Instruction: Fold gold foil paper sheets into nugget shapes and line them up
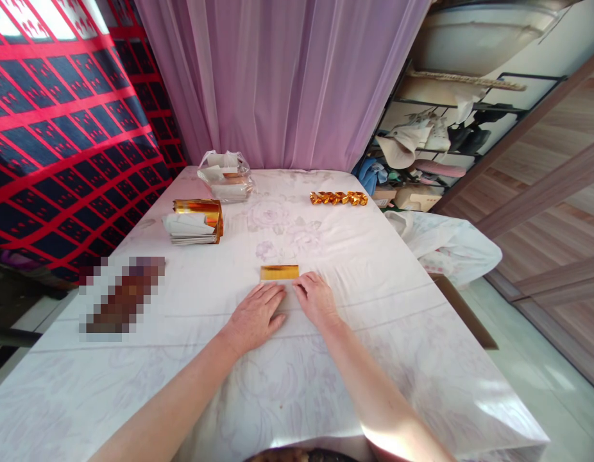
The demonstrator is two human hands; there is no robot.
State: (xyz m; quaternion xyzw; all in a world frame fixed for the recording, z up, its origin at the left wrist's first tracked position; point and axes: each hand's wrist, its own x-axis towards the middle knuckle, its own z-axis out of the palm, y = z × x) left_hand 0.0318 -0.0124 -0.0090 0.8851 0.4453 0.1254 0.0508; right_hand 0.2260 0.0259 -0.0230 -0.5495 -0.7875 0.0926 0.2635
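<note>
Both hands, left hand [256, 316] and right hand [317, 298], lie flat, pressing a gold paper [279, 273] fold on the table [374, 269]; looks mid-crease, next needs a firm, even press along the edge.

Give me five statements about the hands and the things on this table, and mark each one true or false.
1. Both hands, left hand and right hand, lie flat by the gold paper. True.
2. The row of folded gold pieces sits at the near edge. False: it lies at the far right of the table.
3. The paper stack lies to the left. True.
4. The plastic bag is in the right hand. False: it lies at the far end.
5. The curtain is green. False: pale purple.
</note>
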